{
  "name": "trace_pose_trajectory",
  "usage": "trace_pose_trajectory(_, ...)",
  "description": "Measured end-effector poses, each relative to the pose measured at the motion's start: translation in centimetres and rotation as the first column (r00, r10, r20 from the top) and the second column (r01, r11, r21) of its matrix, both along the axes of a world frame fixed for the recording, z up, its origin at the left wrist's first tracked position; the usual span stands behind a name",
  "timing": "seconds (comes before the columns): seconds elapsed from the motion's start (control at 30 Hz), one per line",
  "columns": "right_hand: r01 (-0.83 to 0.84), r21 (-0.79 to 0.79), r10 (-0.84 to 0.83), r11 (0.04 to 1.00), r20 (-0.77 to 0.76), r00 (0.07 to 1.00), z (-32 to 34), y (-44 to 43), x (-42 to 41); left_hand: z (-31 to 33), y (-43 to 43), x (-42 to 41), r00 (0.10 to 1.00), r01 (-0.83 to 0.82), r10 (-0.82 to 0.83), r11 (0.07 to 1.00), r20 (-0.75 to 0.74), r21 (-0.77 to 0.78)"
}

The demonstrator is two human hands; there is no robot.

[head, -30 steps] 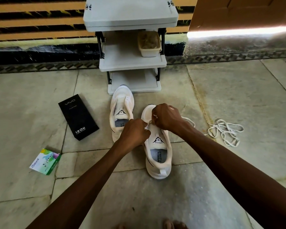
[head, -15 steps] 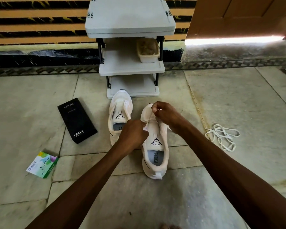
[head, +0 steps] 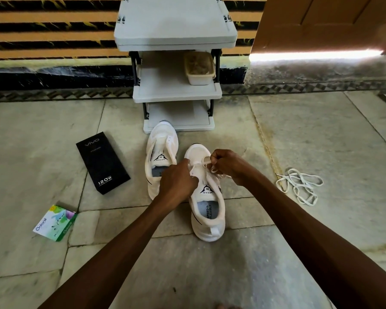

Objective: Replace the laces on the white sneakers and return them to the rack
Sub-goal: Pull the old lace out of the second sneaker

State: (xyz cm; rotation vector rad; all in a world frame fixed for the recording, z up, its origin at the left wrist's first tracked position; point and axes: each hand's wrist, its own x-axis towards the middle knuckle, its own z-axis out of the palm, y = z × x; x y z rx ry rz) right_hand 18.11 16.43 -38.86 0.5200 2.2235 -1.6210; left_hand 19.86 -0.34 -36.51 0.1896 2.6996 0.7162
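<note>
One sneaker (head: 210, 219) seems mid-lacing — left hand (head: 178, 181) pinches its edge, right hand (head: 230, 163) the lace (head: 218, 173); next eyelet lies toward six o'clock.

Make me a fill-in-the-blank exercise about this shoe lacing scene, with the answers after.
The tub sits on the ___ shelf of the rack.
The loose lace lies to the ___ of the near sneaker.
The colour of the box is ___.
The right hand pinches a white ___ at the near sneaker.
Missing words: middle, right, black, lace.
</note>
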Motion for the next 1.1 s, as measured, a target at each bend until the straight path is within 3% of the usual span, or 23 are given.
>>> trace_pose_trajectory(0.23,-0.081,-0.062,0.082,0.995,0.016,0.996,-0.1,0.6,-0.3,0.8,0.6,-0.1,0.996,0.089,-0.087,0.99,0.03,-0.11)
trace_pose_trajectory(0.47,-0.151,-0.19,0.154,0.97,0.002,0.988,0.1,1.1,-0.2,0.6,0.8,-0.2,0.999,0.05,-0.046,0.986,0.029,-0.159)
trace_pose_trajectory(0.67,0.018,-0.409,0.009,0.912,0.064,0.998,-0.1,2.0,0.5,0.8,1.2,0.3,0.999,0.004,0.003,0.982,0.04,-0.187)
trace_pose_trajectory(0.77,0.183,-0.638,-0.147,0.748,0.108,0.983,0.1,2.7,0.6,0.6,1.0,0.3,0.999,-0.002,0.009,0.985,0.043,-0.172)
trace_pose_trajectory(0.83,0.272,-0.651,-0.278,0.709,0.097,0.956,0.5,3.2,0.3,0.6,0.9,0.3,0.999,-0.008,0.015,0.988,0.045,-0.152)
trace_pose_trajectory(0.97,0.337,-0.449,-0.409,0.828,-0.072,0.91,1.5,3.7,-0.8,0.6,1.0,0.5,0.999,0.027,-0.022,0.988,0.035,-0.153)
trace_pose_trajectory(1.03,0.327,-0.086,-0.338,0.941,-0.19,0.922,1.5,3.8,-1.1,0.5,1.1,0.5,0.997,0.074,-0.07,0.985,0.034,-0.159)
trace_pose_trajectory(1.1,0.251,0.337,-0.159,0.907,-0.279,0.947,1.1,3.5,-0.9,0.2,1.1,0.4,0.991,0.13,-0.125,0.974,0.039,-0.184)
